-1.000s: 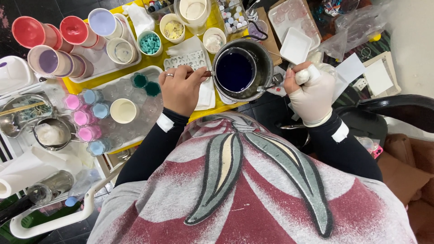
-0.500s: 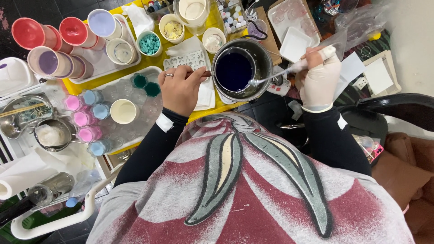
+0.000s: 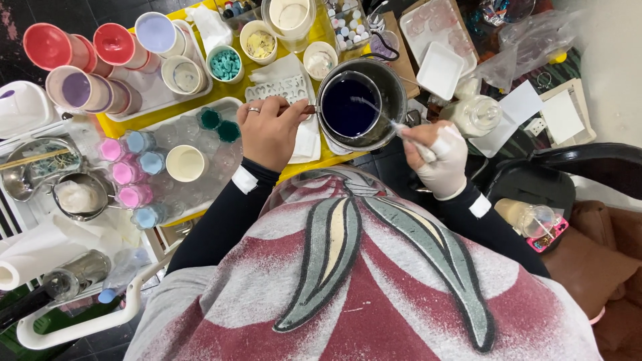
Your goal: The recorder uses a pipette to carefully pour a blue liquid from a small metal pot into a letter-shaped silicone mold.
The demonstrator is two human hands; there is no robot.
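Now left hand (image 3: 271, 130) closed on pot handle, steadying pot (image 3: 361, 103) of dark blue liquid at tray (image 3: 321, 155) edge. Gloved right hand (image 3: 438, 157) grips stirrer (image 3: 378, 113), probably spoon. Risk: hard stirring slops liquid, tips pot.

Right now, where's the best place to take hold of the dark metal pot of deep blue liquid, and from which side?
Probably by the short handle at the left edge of the dark metal pot, coming from the left. The left hand already rests there. The pot is full of blue liquid, and the gloved right hand holds a thin stirrer in it from the right.
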